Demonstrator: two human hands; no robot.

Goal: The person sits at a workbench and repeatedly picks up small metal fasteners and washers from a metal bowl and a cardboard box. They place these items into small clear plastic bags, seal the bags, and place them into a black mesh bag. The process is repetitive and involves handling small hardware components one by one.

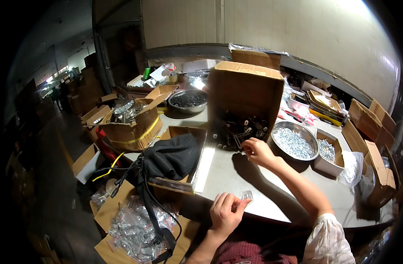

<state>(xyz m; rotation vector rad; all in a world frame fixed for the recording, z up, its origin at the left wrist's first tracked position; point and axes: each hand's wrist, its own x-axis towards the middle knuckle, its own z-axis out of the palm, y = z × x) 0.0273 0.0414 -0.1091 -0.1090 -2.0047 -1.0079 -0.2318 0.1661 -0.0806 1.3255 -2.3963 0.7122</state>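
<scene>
My left hand is closed at the table's near edge, pinching a small clear plastic bag between thumb and fingers. Farther forward, my right hand reaches to the mouth of a tall cardboard box lying open toward me. Its fingers are curled together beside a heap of small dark and silvery metal parts that spills from the box. Whatever those fingers hold is too small to make out.
Right of the box stand a metal bowl of small silvery pieces and a white carton of screws. A bowl of black parts, a black mesh bag and a carton of filled plastic bags are on the left.
</scene>
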